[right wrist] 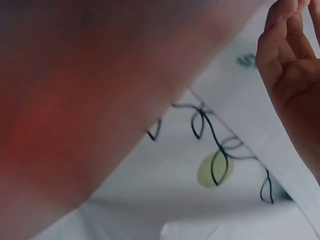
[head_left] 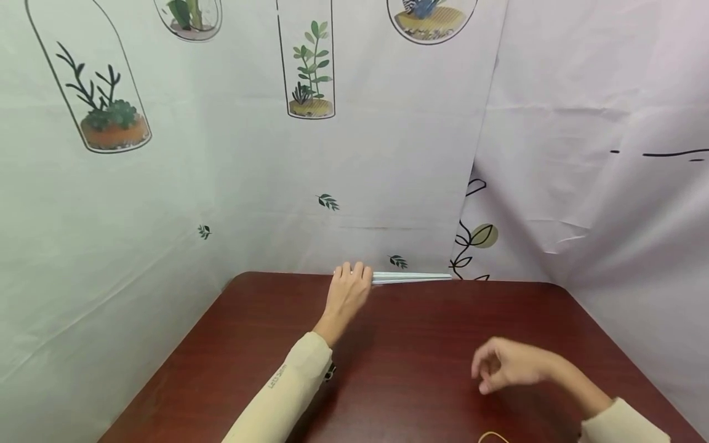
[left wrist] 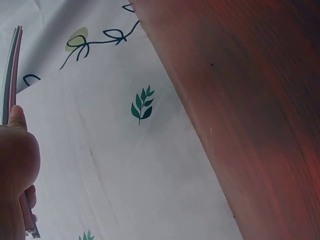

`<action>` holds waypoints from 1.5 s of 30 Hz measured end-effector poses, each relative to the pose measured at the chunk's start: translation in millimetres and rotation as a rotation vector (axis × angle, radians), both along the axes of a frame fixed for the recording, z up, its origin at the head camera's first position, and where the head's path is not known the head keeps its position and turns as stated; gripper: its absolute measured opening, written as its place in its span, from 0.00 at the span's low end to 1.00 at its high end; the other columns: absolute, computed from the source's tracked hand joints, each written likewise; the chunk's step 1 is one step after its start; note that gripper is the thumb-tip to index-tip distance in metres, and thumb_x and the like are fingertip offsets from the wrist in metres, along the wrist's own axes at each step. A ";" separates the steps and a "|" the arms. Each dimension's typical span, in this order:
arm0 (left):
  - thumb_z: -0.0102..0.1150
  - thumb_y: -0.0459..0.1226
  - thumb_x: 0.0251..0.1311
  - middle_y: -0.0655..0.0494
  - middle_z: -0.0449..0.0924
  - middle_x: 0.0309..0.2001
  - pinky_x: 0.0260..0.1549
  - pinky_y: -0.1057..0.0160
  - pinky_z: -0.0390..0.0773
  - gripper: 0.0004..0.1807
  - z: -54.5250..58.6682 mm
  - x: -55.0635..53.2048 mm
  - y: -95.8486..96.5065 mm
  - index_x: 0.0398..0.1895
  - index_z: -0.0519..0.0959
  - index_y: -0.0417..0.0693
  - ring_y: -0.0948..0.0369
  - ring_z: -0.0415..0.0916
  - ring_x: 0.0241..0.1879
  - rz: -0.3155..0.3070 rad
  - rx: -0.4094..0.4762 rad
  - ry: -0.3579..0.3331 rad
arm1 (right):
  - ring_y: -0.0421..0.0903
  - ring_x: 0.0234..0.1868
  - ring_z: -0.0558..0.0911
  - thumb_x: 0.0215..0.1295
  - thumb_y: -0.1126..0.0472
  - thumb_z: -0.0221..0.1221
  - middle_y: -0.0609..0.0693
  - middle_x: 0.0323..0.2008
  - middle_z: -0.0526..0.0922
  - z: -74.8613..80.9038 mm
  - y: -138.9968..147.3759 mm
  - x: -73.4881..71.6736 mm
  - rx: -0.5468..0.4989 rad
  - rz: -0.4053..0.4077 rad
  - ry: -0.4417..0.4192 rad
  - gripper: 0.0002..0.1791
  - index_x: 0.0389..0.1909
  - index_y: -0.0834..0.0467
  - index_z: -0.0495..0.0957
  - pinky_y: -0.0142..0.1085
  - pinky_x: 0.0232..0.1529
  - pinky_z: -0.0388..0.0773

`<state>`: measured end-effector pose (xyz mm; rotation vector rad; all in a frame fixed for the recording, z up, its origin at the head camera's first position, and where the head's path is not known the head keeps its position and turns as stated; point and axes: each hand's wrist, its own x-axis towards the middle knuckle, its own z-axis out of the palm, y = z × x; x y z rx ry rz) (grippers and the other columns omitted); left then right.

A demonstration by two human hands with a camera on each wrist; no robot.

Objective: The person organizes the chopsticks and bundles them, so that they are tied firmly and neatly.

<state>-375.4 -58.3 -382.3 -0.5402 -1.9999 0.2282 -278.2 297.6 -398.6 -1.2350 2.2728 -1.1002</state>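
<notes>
At the far edge of the table, my left hand (head_left: 349,292) grips a bundle of long, thin, pale-blue sticks (head_left: 412,278). The bundle points right along that edge, and its other end is mostly covered by the fingers. Seen from the left wrist, the sticks (left wrist: 10,75) lie side by side in greenish, dark and reddish tones, with the thumb along them. My right hand (head_left: 509,364) hovers over the right part of the table, its fingers loosely bent and slightly blurred, with nothing held. A thin yellow loop (head_left: 490,432) shows at the bottom edge, nearest to this hand.
The dark red-brown table (head_left: 421,344) has rounded far corners. A white cloth (head_left: 382,178) printed with plants hangs behind it and along both sides. Something small and dark (head_left: 330,371) peeks out beside the left sleeve.
</notes>
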 end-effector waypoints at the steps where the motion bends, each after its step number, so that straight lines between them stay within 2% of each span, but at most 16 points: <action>1: 0.34 0.34 0.68 0.52 0.68 0.25 0.28 0.58 0.67 0.14 0.1 -0.1 -0.2 0.26 0.70 0.46 0.52 0.67 0.25 0.003 0.000 0.002 | 0.28 0.25 0.75 0.59 0.65 0.68 0.43 0.24 0.81 -5.1 0.7 5.3 0.004 0.027 -0.061 0.07 0.38 0.61 0.82 0.27 0.23 0.75; 3: 0.33 0.34 0.68 0.52 0.68 0.25 0.27 0.58 0.67 0.15 0.4 -0.7 -0.7 0.26 0.70 0.46 0.52 0.67 0.25 0.009 0.002 0.002 | 0.28 0.25 0.74 0.58 0.64 0.69 0.46 0.23 0.80 -14.1 1.6 12.7 -0.008 0.047 -0.138 0.10 0.38 0.63 0.82 0.26 0.23 0.73; 7: 0.33 0.34 0.69 0.52 0.68 0.25 0.27 0.58 0.67 0.15 1.8 -1.7 -1.9 0.27 0.70 0.46 0.53 0.67 0.25 0.012 0.007 0.007 | 0.27 0.24 0.72 0.57 0.64 0.69 0.46 0.22 0.77 -25.4 1.1 19.4 -0.024 0.051 -0.202 0.11 0.38 0.64 0.82 0.24 0.25 0.72; 11: 0.35 0.34 0.69 0.52 0.68 0.25 0.27 0.59 0.67 0.14 3.8 -1.9 -2.7 0.27 0.70 0.46 0.53 0.67 0.25 0.013 0.009 0.002 | 0.26 0.24 0.71 0.55 0.62 0.70 0.43 0.20 0.74 -28.5 -3.0 22.9 -0.006 0.061 -0.196 0.11 0.37 0.63 0.83 0.23 0.25 0.70; 18: 0.33 0.36 0.69 0.52 0.69 0.26 0.27 0.58 0.67 0.15 6.1 -2.1 -3.3 0.28 0.71 0.45 0.53 0.68 0.26 0.027 0.011 -0.027 | 0.24 0.21 0.68 0.51 0.60 0.73 0.40 0.17 0.72 -30.8 -7.2 27.1 0.065 0.040 -0.115 0.09 0.30 0.58 0.84 0.22 0.22 0.67; 23: 0.33 0.33 0.69 0.52 0.68 0.25 0.27 0.58 0.67 0.15 4.4 -0.3 -2.7 0.27 0.70 0.45 0.52 0.67 0.25 0.014 0.016 -0.019 | 0.24 0.18 0.64 0.54 0.68 0.67 0.49 0.13 0.73 -33.4 -8.5 31.6 0.079 0.039 -0.169 0.03 0.24 0.60 0.84 0.21 0.19 0.59; 25: 0.33 0.34 0.69 0.51 0.68 0.25 0.27 0.58 0.67 0.15 3.8 0.3 -2.1 0.27 0.70 0.45 0.52 0.67 0.25 0.006 0.019 -0.015 | 0.24 0.18 0.64 0.54 0.70 0.65 0.47 0.13 0.73 -34.0 -6.6 33.8 0.089 0.042 -0.187 0.03 0.24 0.61 0.84 0.21 0.20 0.59; 30: 0.34 0.38 0.69 0.52 0.68 0.25 0.28 0.58 0.67 0.15 4.2 0.9 -0.4 0.27 0.69 0.45 0.52 0.68 0.25 0.016 0.013 -0.027 | 0.25 0.20 0.66 0.51 0.65 0.70 0.33 0.18 0.69 -34.4 -1.7 40.0 0.127 -0.005 -0.118 0.05 0.25 0.56 0.82 0.22 0.21 0.64; 35: 0.36 0.35 0.68 0.52 0.67 0.25 0.26 0.59 0.66 0.13 3.3 1.3 0.3 0.27 0.69 0.45 0.53 0.67 0.25 0.019 0.013 -0.026 | 0.25 0.18 0.64 0.52 0.67 0.69 0.37 0.15 0.69 -35.1 -2.4 43.1 0.113 0.017 -0.161 0.04 0.24 0.59 0.83 0.22 0.19 0.60; 37: 0.35 0.34 0.68 0.52 0.67 0.24 0.26 0.59 0.66 0.13 2.4 1.4 0.2 0.26 0.69 0.45 0.52 0.67 0.24 0.013 0.018 -0.020 | 0.25 0.18 0.64 0.55 0.69 0.65 0.38 0.16 0.70 -34.7 -1.9 42.4 0.094 0.046 -0.198 0.03 0.25 0.61 0.82 0.21 0.19 0.60; 40: 0.37 0.34 0.67 0.52 0.67 0.24 0.25 0.59 0.66 0.13 1.1 1.4 -0.6 0.26 0.69 0.45 0.52 0.67 0.24 -0.002 0.020 -0.013 | 0.26 0.22 0.72 0.60 0.71 0.60 0.39 0.22 0.78 -32.9 -0.1 38.7 0.027 0.056 -0.215 0.03 0.28 0.63 0.79 0.22 0.21 0.67; 43: 0.41 0.36 0.66 0.52 0.67 0.24 0.26 0.59 0.67 0.11 0.7 1.2 -1.7 0.26 0.69 0.45 0.52 0.67 0.25 -0.005 0.013 -0.014 | 0.35 0.28 0.82 0.62 0.75 0.53 0.49 0.28 0.86 -27.4 1.0 33.2 -0.103 0.009 -0.285 0.03 0.31 0.69 0.75 0.28 0.26 0.78; 45: 0.46 0.36 0.65 0.52 0.67 0.25 0.26 0.59 0.67 0.09 0.6 0.9 -3.2 0.26 0.69 0.45 0.52 0.68 0.25 -0.001 0.011 -0.014 | 0.41 0.33 0.85 0.64 0.75 0.51 0.55 0.31 0.86 -21.3 0.0 29.0 -0.200 -0.051 -0.335 0.04 0.33 0.73 0.73 0.34 0.32 0.82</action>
